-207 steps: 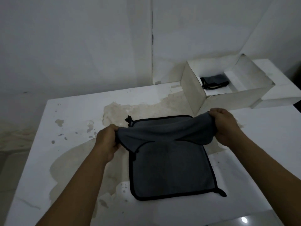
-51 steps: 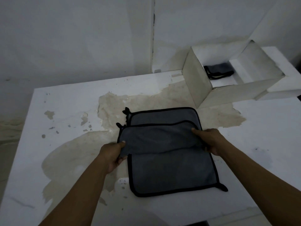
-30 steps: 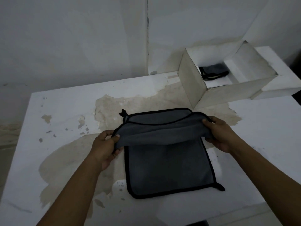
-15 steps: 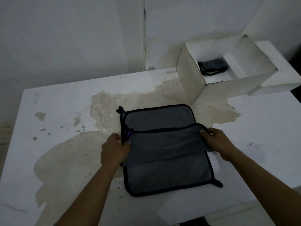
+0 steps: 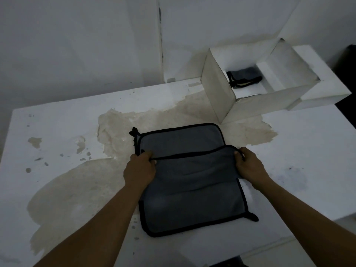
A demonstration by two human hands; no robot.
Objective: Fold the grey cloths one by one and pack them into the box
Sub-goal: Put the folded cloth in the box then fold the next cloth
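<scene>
Observed on stained white counter (image 5: pixel 57 135): grey cloth (image 5: pixel 192 207) with black edging, spread flat, a hemmed layer doubled across its middle. Pinched at left end of that hem by left hand (image 5: pixel 139 168), fingers curled on the edging; gripped at right end by right hand (image 5: pixel 248 166), likewise clamped on the cloth. Noted at far right of counter: open white box (image 5: pixel 217 93). Inside, toward its back: one folded grey cloth (image 5: pixel 245 75), dark-edged, lying on the box floor

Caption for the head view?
Left hand and right hand grip a cloth by its edge on the table, box beyond.
</scene>
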